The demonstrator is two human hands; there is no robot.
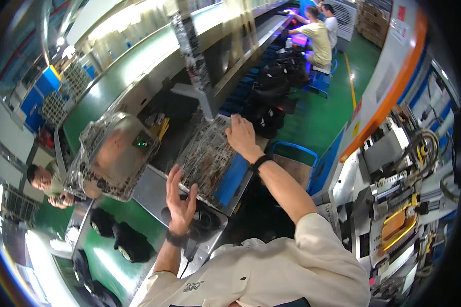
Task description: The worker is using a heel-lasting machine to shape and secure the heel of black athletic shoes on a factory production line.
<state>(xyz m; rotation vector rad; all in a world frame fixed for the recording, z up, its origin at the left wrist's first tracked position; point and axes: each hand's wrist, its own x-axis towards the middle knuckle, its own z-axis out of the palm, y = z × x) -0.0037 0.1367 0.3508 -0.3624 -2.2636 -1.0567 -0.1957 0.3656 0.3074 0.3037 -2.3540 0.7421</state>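
Head view is showing a film-covered panel (205, 153) lying at the middle of the work, its top wrinkled and glossy under clear plastic, with a grid-like pattern showing through; the other places are being told from it. A flat blue strip (233, 179) is running along its right side. At the panel's far right corner, the right hand (242, 137) is reaching in with fingers slightly bent and fingertips resting at the edge; whether they are gripping it or only touching, one cannot tell. A black band (261, 162) is circling that wrist. Just beside the panel's near left corner, the left hand (182, 207) is hovering with fingers spread and thumb apart, holding nothing; whether it is touching the panel is unclear.

To the panel's left, a plastic-wrapped box (115, 148) is standing with small green lights glowing on its face. Further left and nearer the person, black caps (133, 243) are lying on a green surface (100, 256). Beyond the panel, more dark items (274, 87) are sitting in a row, and two people (320, 43) are sitting farther along. Right of the panel, a blue-framed stool (294, 148) is standing near a machine (394, 230).
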